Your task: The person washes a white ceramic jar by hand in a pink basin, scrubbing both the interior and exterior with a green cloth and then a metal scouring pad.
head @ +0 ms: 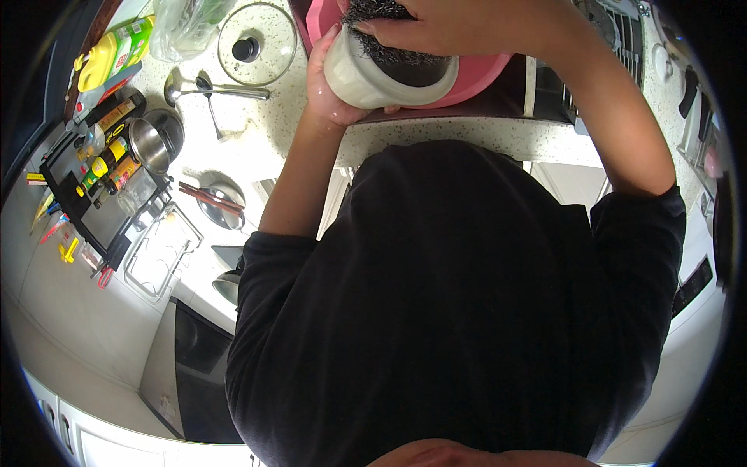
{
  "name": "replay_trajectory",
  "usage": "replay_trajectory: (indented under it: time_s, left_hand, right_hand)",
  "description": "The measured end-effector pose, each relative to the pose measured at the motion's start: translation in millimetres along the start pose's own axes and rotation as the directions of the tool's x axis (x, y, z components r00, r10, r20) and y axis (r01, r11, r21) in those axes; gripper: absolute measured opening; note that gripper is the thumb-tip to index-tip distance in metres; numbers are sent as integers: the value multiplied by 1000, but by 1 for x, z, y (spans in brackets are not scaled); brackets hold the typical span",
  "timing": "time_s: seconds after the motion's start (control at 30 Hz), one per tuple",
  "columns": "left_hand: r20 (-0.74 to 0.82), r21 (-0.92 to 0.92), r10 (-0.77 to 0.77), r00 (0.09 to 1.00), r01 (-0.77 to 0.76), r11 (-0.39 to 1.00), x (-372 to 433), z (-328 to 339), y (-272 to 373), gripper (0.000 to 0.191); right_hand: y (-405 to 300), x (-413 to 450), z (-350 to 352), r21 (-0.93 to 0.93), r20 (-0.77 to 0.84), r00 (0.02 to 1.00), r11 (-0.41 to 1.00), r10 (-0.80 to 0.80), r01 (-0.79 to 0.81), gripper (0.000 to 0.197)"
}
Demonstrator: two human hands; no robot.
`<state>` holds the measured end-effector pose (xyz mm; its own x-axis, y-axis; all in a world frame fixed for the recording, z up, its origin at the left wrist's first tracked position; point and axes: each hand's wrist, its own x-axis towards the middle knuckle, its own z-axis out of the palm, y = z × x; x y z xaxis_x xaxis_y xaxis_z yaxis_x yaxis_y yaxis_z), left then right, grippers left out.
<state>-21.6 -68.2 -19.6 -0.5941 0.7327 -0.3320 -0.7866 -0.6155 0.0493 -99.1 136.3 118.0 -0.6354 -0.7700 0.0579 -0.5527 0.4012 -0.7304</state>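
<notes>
My left hand (328,87) looks wet and grips the outside of a cream-white round pot (362,79) from the left and below. The pot is tilted, and its inside looks dark. In my right hand (449,29) is a dark steel wool scourer (402,54), pressed at the pot's rim and mouth. Part of the scourer is hidden by my fingers. Beneath the pot, a pink basin (483,79) sits in the dark sink (508,99).
A glass lid (274,52), a ladle (219,92) and a plastic bag (184,35) lie on the speckled counter to the left. Farther left stand a yellow jug (108,55), several bottles and a steel bowl (149,143). A dish rack (624,52) is at the right.
</notes>
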Motion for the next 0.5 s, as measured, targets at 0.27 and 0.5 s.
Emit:
replay_trajectory:
  time_s: [0.27, 0.5]
  left_hand:
    - [-359, 103, 140, 923, -110, 989, -2, 3, -3, 53]
    - [-295, 110, 112, 949, -83, 990, -5, 6, -3, 55]
  right_hand:
    - [16, 10, 20, 148, 139, 989, 989, -46, 25, 18]
    - [7, 15, 10, 64, 242, 970, 997, 15, -31, 16]
